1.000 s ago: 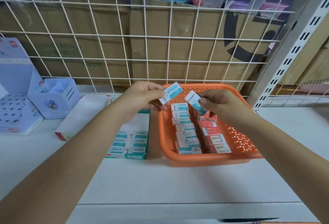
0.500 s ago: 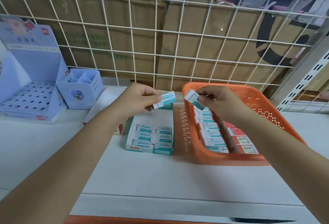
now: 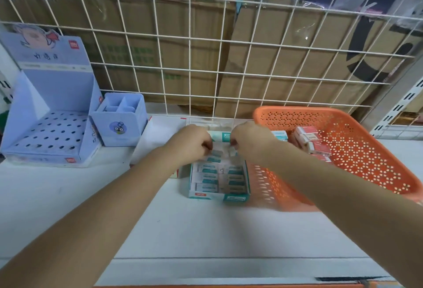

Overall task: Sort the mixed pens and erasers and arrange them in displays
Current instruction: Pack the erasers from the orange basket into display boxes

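Now shifted from basket (image 3: pixel 320 113) to display box (image 3: pixel 217 196) by the shelf's (image 3: pixel 206 230) back edge, left hand (image 3: pixel 190 143) and right hand (image 3: pixel 250 142) each pinching a teal eraser (image 3: pixel 216 153), nearly placed.

You are standing at a shop shelf (image 3: pixel 206 230), by the look of it in a stationery store: a white wire grid (image 3: pixel 189 54) backs it across the upper frame, with brown cartons (image 3: pixel 274 65) stacked behind. At the left stands a branded blue pen display (image 3: pixel 45 109), at the centre a retail box of erasers (image 3: pixel 217 196), and a slotted shelving upright (image 3: pixel 399 107) climbs the right edge.
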